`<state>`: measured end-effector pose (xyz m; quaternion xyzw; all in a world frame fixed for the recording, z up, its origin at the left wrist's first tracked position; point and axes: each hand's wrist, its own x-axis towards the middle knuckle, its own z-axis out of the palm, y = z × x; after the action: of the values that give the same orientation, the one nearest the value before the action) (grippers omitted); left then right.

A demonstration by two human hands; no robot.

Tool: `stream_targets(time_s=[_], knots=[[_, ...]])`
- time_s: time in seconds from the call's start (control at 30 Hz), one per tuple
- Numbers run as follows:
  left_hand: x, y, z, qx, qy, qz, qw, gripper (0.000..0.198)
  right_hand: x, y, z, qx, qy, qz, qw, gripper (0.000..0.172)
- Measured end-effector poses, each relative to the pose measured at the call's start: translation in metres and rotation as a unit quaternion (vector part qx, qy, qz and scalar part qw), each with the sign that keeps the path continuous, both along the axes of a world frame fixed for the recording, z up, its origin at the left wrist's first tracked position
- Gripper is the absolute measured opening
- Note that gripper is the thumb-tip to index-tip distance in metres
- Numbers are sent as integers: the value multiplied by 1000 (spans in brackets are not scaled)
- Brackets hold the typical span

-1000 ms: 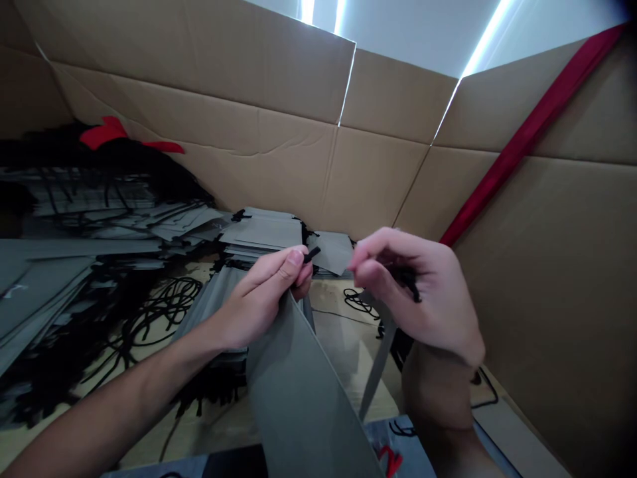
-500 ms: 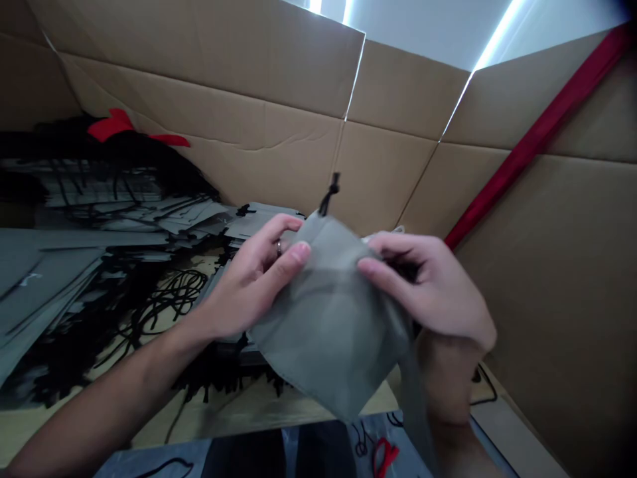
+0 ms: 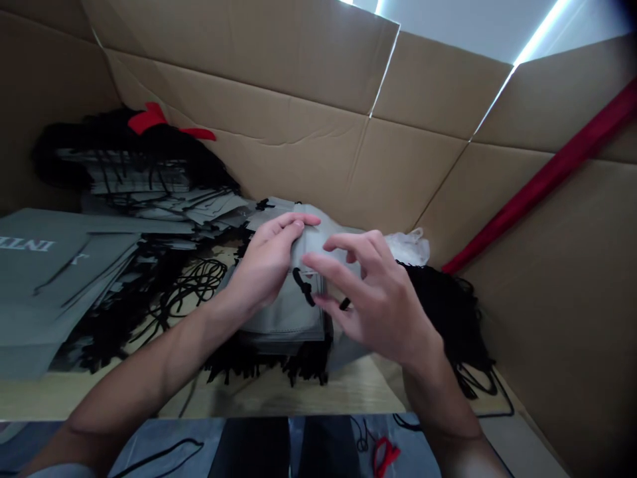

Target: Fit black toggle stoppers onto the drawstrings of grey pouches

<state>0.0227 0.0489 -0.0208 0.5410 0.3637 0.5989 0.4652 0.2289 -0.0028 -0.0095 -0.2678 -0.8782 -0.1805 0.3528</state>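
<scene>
Cloth of a grey pouch (image 3: 311, 240) hangs between the two hands, above the front of the table (image 3: 353, 395); the left hand (image 3: 269, 259) is clamped on its left side, thumb close against the forefinger; the right hand (image 3: 375, 292) stands before the pouch with thumb and fingertips apart, the forefinger's tip at the cloth or just in front of it, which I cannot tell. A knotted black cord (image 3: 305, 289) dangles from the pouch, close to the right thumb; a short black piece shows between that thumb and the fingers, and what it belongs to is hidden.

Under the hands lies a stack of grey pouches (image 3: 281, 312), black cord ends fringing its near edge; left of it sits a loose tangle of black cords (image 3: 194, 282), and further left are flat grey bags (image 3: 30, 299), one with white lettering. Beyond the right hand are a crumpled clear plastic bag (image 3: 411, 247) and a black heap (image 3: 450, 312) with cords trailing from it; a cardboard wall (image 3: 249, 73) rises behind everything, a dark red strip (image 3: 542, 176) slanting across its right side.
</scene>
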Motion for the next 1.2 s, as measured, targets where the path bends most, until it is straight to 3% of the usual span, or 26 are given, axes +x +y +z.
stream_targets(time_s=[0.1,0.2,0.27,0.33,0.4,0.47,0.6,0.7,0.8,0.97,1.2], knots=[[-3,-9,3,0,20,-50,999,28,-6,9,-4,43,57,42,997,34],[-14,-24,12,52,170,-101,979,50,2,12,6,15,133,43,990,27],[-21,-34,18,137,289,-39,947,70,9,8,13,-11,176,39,983,22],[-25,-43,20,205,337,-4,919,71,14,3,19,-60,182,51,980,22],[-24,-48,21,238,310,2,920,50,16,0,20,-127,158,76,976,20],[-20,-52,19,251,251,-34,934,24,15,-1,18,-188,136,105,967,15],[-12,-56,15,252,181,-116,944,30,10,0,14,-250,124,114,954,12],[-11,-57,15,222,149,-107,958,19,8,0,13,-235,116,91,961,27],[-12,-57,16,189,132,-103,968,13,7,-1,13,-234,126,110,958,39],[-11,-51,15,135,104,-131,977,11,7,-2,14,-242,165,95,951,39],[-7,-49,15,154,145,-129,969,14,7,0,15,-200,208,90,953,45]])
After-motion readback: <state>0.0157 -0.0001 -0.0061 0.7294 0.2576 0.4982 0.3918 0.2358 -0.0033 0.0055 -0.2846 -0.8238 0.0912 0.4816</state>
